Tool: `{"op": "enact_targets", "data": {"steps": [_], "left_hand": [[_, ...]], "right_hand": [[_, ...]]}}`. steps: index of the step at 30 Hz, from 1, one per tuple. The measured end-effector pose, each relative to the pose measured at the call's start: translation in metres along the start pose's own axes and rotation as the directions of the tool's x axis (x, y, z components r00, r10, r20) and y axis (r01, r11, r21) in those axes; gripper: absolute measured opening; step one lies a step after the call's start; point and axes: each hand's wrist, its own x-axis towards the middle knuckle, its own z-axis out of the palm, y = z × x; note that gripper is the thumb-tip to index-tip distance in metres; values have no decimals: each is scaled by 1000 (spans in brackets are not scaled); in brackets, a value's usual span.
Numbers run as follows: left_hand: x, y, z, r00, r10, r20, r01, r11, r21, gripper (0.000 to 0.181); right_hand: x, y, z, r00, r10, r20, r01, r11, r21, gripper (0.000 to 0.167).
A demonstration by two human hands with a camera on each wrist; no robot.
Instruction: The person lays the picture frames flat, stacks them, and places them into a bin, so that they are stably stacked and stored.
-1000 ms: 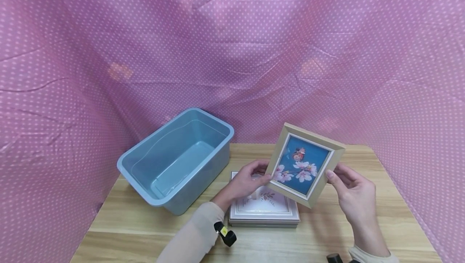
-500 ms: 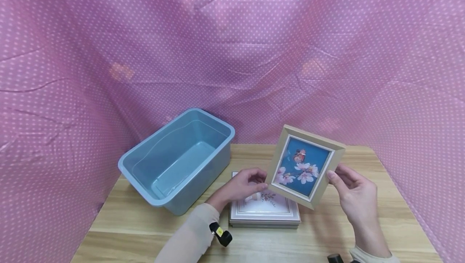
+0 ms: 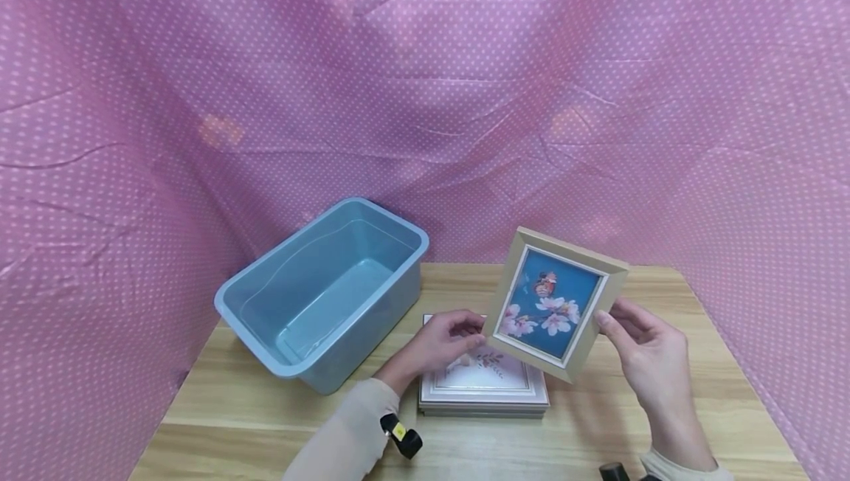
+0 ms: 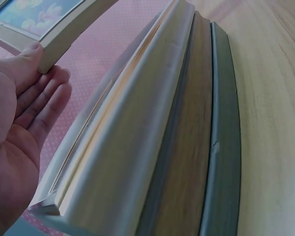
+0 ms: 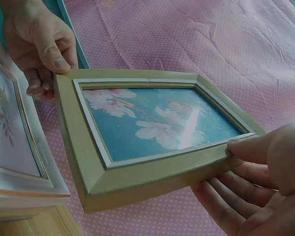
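A tan picture frame (image 3: 556, 304) with a white inner edge, showing pink blossoms and a butterfly on blue, is held tilted above the table. My right hand (image 3: 654, 363) grips its right side, thumb on the front and fingers behind. At the lower left corner my left hand (image 3: 445, 348) pinches the frame lightly, its thumb on the edge; the right wrist view shows this left hand (image 5: 44, 44) too. Below lies a stack of several frames (image 4: 123, 147), the top one white (image 3: 481, 378) with a leaf print, partly hidden by my left hand and the tan frame.
A blue-grey plastic bin (image 3: 319, 296) stands to the left of the stack, with nothing seen inside. Both rest on a wood-grain table (image 3: 219, 422). Pink dotted cloth (image 3: 425, 97) hangs around the back and sides.
My left hand has slid slightly left, its thumb drawing back from the frame's front to its edge. The tan frame and my right hand have barely moved.
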Motion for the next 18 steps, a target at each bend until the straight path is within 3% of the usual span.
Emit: {"op": "enact_targets", "data": {"steps": [7,12,18], "left_hand": [[-5,-5,-2,996,31,-85,-34,999,-32,32],[-9,-9,-4,992,17,-126,-27,996,-84,32],[-13,-16,-6,983,43,-181,-56,996,-63,33]], "right_hand": [[1,1,-1,999,-26,23,25,999,37,38],[2,0,-1,999,-36,14,34,991,129,40],[1,0,-1,1000,-25,-7,26,967,253,39]]}}
